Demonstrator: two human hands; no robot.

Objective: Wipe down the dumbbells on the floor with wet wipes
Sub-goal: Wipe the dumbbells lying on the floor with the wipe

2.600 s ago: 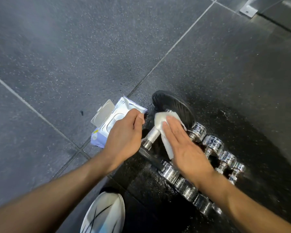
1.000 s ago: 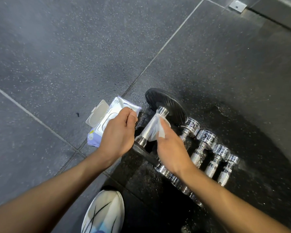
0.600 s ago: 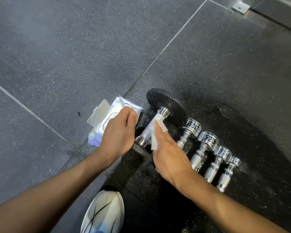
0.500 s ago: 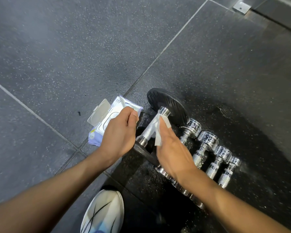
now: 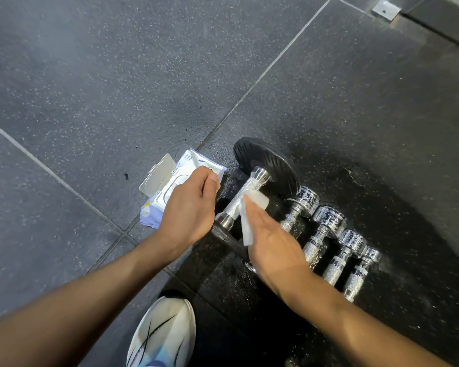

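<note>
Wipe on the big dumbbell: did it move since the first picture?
Yes. The wipe slid along the bar, away from the black plate and toward the person.

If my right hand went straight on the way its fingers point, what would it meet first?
The big dumbbell's knurled handle: your right hand presses the wipe against it. Beyond it, likely the black plate at its left edge, though depth is unclear.

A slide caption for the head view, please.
Right hand presses a wet wipe against black dumbbell's knurled handle, wipes pack alongside.
</note>
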